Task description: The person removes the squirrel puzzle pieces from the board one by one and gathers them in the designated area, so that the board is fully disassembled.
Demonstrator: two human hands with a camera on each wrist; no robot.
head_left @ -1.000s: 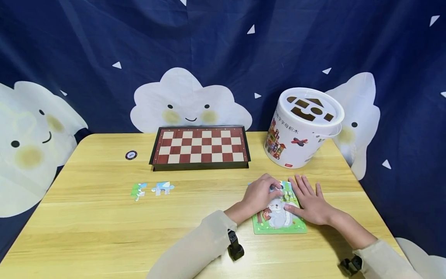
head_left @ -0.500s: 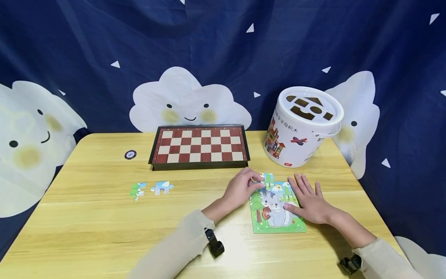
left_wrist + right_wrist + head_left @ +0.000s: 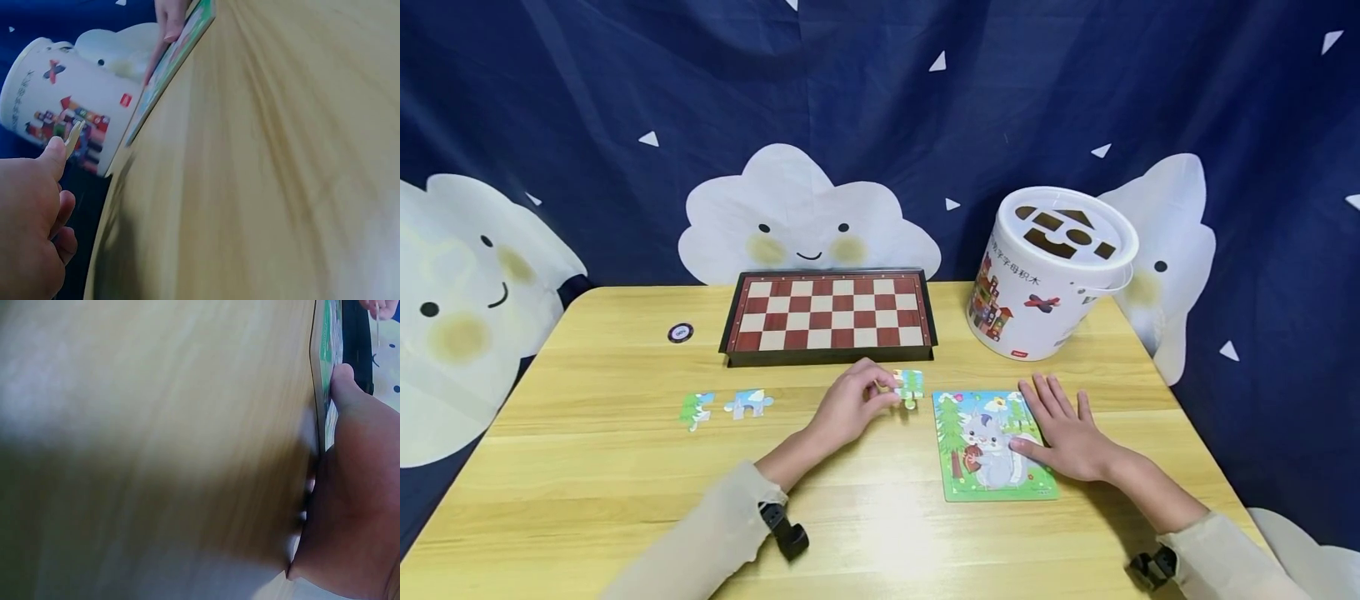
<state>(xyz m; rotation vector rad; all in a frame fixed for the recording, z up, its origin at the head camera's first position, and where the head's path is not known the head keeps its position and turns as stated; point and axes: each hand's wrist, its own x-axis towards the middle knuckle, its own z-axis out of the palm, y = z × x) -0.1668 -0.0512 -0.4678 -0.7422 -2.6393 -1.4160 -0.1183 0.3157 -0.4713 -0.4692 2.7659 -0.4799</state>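
A single puzzle piece [image 3: 910, 385] is pinched between thumb and fingertips of the left hand [image 3: 850, 406], just above the worktop [image 3: 625, 467], to the left of the puzzle board [image 3: 992, 446] and in front of the chessboard [image 3: 830, 315]. The right hand [image 3: 1067, 433] is laid flat, fingers straight, on the right part of the puzzle board and is seen to press it down. The piece is judged light, thin and fairly stiff card, liable to bend at its tabs; an edge pinch, as seen in the left wrist view [image 3: 74, 139], is judged suitable. The board is judged flat and light and likely to slide on the smooth wood unless pressed. 2 loose pieces [image 3: 726, 407] are noted further left, well apart from the board. A white bucket [image 3: 1045, 275] and a small round disc [image 3: 680, 332] are recorded at the rear.
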